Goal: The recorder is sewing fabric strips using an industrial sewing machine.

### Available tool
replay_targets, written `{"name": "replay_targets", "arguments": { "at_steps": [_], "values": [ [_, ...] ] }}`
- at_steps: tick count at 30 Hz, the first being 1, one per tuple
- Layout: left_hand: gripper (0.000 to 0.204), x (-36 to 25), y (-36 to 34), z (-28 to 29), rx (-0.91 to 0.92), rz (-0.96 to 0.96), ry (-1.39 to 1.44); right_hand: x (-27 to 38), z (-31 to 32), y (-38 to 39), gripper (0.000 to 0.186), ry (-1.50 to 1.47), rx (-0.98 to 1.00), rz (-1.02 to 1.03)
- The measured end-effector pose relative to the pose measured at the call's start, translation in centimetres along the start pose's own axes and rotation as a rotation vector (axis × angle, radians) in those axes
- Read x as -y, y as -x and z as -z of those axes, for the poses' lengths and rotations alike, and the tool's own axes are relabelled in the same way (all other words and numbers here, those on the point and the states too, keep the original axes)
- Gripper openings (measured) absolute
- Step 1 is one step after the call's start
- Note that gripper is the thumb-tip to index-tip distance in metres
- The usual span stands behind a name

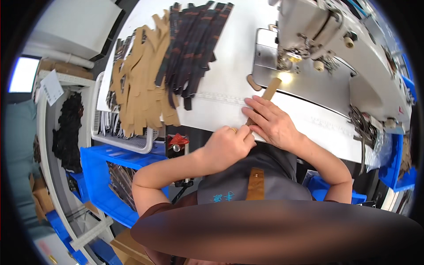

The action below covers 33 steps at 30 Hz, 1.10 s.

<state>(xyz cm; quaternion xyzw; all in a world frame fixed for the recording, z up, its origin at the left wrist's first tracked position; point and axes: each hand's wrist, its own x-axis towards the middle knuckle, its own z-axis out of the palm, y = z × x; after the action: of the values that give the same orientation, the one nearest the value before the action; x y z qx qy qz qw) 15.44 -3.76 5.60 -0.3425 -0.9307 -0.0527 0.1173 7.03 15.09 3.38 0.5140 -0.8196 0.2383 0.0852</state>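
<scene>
A narrow tan fabric strip [271, 89] slants over the white sewing table, its far end near the lit needle area of the sewing machine [309, 39]. My left hand [226, 148] is closed in a pinch at the strip's near end, by the table's front edge. Just to the right, my right hand [277, 124] lies flat over the strip with its fingers stretched out. The right hand and left fingertips hide part of the strip. At the back left of the table lie a pile of tan strips [143, 84] and a pile of dark plaid strips [196, 48].
A white wire basket [95, 121] and a blue crate [95, 170] with striped pieces stand at the left. Dark cords or strips [363, 128] lie on the table's right end. Another blue bin [388, 168] is at the far right. White shelving [44, 145] lines the left side.
</scene>
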Motion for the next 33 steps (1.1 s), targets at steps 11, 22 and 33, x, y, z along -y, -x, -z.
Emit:
{"name": "replay_targets", "arguments": {
  "at_steps": [11, 22, 33],
  "values": [
    [0.058, 6.0, -7.4, -5.8, 0.125, 0.168, 0.258, -1.5, 2.0, 4.9, 0.03, -0.048, -0.23, 0.101],
    [0.059, 8.1, -11.0, -5.9, 0.048, 0.17, 0.278, -7.1, 14.7, 23.8, 0.019, 0.427, -0.643, -1.109],
    [0.04, -1.9, -13.4, -0.8, -0.266, -0.129, 0.483, -3.7, 11.6, 15.9, 0.023, 0.34, -0.371, -0.439]
  ]
}}
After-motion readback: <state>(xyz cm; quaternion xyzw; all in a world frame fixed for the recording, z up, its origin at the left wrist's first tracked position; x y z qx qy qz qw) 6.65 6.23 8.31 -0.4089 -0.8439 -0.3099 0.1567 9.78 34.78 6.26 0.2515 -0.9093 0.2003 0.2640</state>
